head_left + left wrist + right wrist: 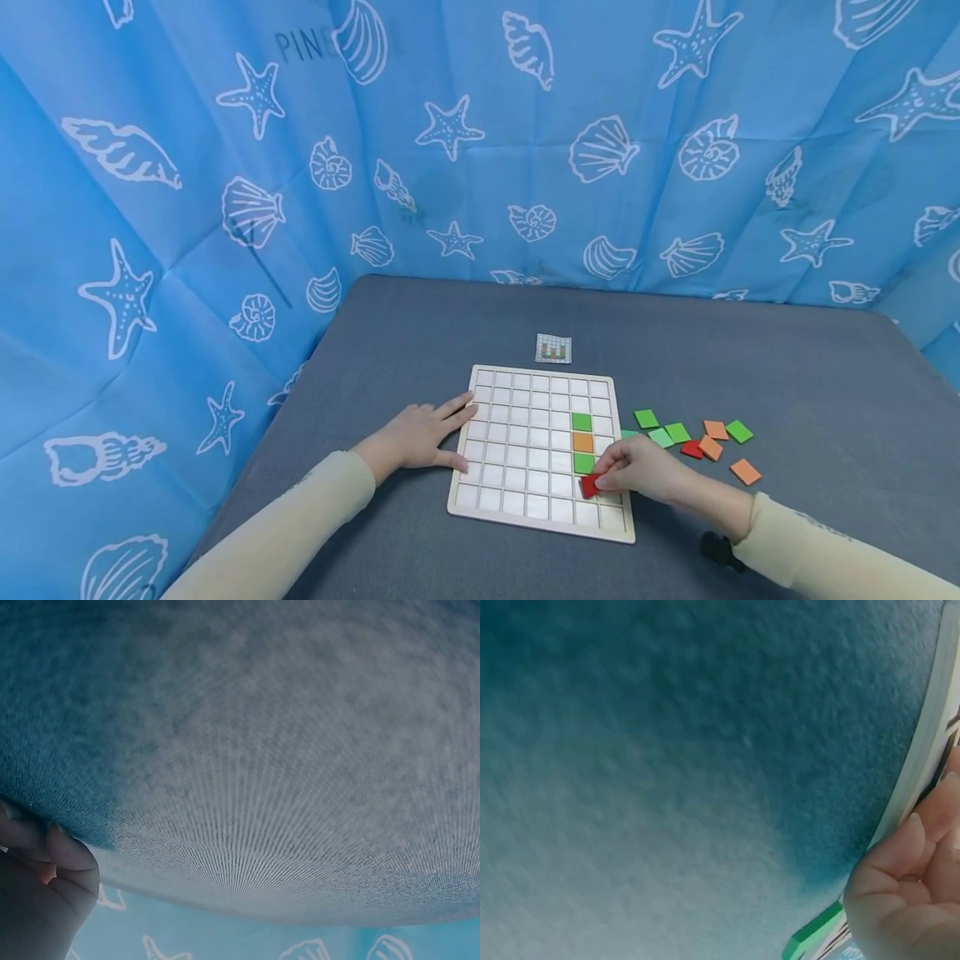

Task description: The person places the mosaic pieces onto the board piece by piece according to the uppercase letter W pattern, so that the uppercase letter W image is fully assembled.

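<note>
The dark capital letters "PIN" (298, 47) can be read on the light-blue fabric curtain (480, 192) with white sea-life prints, at its upper left in the head view. Right after them, the lettering fades into a white-outlined striped shell print (361, 42), and the rest cannot be made out. A thin row of dark marks (823, 527) on the pale cream right sleeve (847, 550) is too small to read.

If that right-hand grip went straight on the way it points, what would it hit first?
Probably the gridded board, beneath the red tile pinched in the right-hand grip; whether tile and board touch is unclear.
</note>
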A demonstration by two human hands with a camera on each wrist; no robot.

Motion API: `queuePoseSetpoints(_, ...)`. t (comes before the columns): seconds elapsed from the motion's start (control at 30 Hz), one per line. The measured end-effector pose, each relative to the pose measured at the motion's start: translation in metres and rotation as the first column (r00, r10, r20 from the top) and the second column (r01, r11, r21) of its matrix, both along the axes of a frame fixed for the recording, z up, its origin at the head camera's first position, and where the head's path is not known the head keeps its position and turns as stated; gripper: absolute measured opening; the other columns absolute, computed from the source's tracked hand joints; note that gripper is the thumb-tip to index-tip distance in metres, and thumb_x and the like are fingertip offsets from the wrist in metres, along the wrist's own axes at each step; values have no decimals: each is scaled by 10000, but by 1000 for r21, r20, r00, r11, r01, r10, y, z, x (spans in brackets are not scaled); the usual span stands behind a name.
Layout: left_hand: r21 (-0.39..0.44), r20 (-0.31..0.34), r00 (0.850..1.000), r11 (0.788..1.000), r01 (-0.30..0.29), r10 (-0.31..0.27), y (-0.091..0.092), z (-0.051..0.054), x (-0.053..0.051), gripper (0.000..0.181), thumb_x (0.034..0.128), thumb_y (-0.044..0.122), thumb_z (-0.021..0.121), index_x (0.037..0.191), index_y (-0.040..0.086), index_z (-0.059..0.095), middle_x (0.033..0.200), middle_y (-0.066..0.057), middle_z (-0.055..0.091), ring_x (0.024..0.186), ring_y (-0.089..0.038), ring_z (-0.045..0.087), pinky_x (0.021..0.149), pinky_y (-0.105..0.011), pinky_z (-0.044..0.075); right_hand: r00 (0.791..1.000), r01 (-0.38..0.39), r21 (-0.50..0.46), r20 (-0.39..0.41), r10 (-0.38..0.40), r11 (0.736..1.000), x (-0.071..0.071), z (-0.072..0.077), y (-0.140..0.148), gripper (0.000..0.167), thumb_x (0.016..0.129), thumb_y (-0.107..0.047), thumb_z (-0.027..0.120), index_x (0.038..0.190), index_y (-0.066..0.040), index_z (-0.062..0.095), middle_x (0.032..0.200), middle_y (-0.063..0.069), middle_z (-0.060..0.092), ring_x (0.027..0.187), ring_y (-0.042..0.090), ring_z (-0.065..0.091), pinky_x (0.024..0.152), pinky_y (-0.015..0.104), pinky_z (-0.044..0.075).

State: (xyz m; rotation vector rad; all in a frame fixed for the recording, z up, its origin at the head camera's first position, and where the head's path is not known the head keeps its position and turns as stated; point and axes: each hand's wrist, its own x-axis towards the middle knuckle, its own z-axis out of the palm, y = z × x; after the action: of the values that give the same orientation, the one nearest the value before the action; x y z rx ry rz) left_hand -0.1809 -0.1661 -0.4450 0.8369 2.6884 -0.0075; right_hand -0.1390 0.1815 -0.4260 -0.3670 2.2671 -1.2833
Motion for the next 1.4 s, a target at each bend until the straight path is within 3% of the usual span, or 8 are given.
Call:
queuePoseSetpoints(0.53,-6,-15,1000,1000,9,-9,0,-4,-1,904,849,715,479,1575,265,183,1631,59,81,1267,-347,467,1030,-520,343,999,38,85,1,-38,996,1,0,-9,57,841,-19,734,863,29,713,751,31,681,691,131,601,634,301,509)
queuePoseSetpoints(0.73,-6,-10,1000,1000,8,-8,0,-2,-1,904,850,712,481,1575,261,184,1631,57,81,1270,-350,464,1034,-524,338,999,15,84,-47,-12,996,3,2,-4,54,832,-8,731,861,22,697,714,3,614,672,154,508,588,281,420)
queuePoseSetpoints(0.9,-6,-11,1000,1000,6,-6,0,-2,-1,899,854,708,482,1575,258,188,1630,54,90,1272,-346,463,1034,-522,339,992,-35,79,-116,44,996,3,-4,-4,52,817,-4,740,828,-5,689,669,-21,544,623,128,454,541,240,365)
queuePoseSetpoints(1.03,-6,-12,1000,1000,5,-5,-1,-2,0,897,856,707,484,1575,259,187,1630,54,91,1269,-344,465,1032,-520,341,986,-28,95,-161,43,995,3,-8,-7,71,810,-6,749,797,-28,682,665,-34,538,619,126,447,537,244,361)
queuePoseSetpoints(1.23,-7,-6,1000,1000,3,-3,-1,-2,-1,896,856,707,483,1575,263,184,1631,57,83,1274,-342,460,1037,-519,336,990,-9,76,-140,19,997,2,-5,-4,52,825,-23,743,830,-20,690,686,-20,555,637,140,464,546,246,379)
queuePoseSetpoints(1.4,-5,-8,1000,1000,5,-5,0,-1,0,896,854,708,481,1574,263,188,1630,57,86,1268,-344,466,1035,-522,337,994,-17,20,-110,19,1000,-2,5,9,101,859,-35,715,930,33,692,796,23,615,708,166,498,590,251,423)
